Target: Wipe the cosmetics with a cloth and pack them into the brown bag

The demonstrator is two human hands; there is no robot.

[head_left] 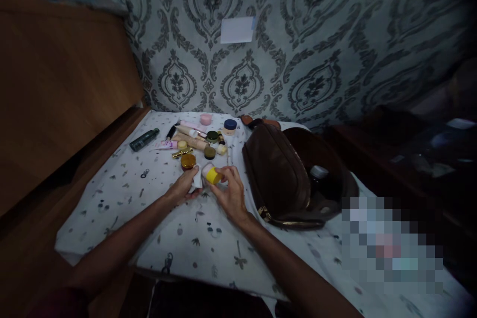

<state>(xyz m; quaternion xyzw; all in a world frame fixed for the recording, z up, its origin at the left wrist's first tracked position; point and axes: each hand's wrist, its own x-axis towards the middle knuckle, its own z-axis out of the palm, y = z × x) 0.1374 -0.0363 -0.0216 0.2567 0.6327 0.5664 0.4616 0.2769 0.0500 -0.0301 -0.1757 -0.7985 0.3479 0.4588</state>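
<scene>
My right hand (231,193) is closed on a small jar with a yellow lid (213,175), held tilted over the cloth. Beside it, my left hand (183,186) grips a white wipe or tissue (197,181); the folds and fingers partly hide each other. Just beyond my left hand lies an amber jar (188,161). Behind both hands is a cluster of cosmetics: a gold tube (182,152), a beige tube (192,142), a dark-lidded jar (209,153), a blue-lidded jar (230,126) and a pink jar (205,119).
A brown leather bag (278,174) lies open on the right, a white-capped item (319,173) inside it. A dark green bottle (144,139) rests at the left on the patterned cloth (122,198). A wooden cabinet (63,84) borders the left side; a patterned wall (208,74) stands behind.
</scene>
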